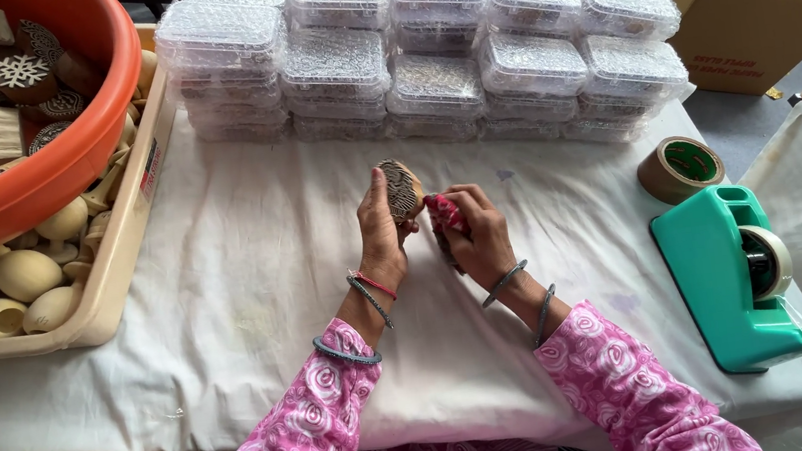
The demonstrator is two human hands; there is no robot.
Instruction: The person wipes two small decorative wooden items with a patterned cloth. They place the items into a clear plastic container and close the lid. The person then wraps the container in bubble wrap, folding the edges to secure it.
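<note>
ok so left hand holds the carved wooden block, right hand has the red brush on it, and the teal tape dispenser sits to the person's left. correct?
Not quite. The head view shows the teal tape dispenser on the person's right, not left. The rest stands: left hand holds the carved wooden block, right hand has the red brush on it.

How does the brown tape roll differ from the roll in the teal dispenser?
The brown tape roll lies flat and loose on the white cloth; the dispenser roll stands on edge, mounted in the teal dispenser. The brown roll is opaque brown; the dispenser roll looks pale and see-through. Both sit to the right of the hands.

Left hand (380,233) gripping carved wooden stamp (404,187), right hand (478,234) clutching red cloth (446,213), white tablecloth (254,262)
</note>
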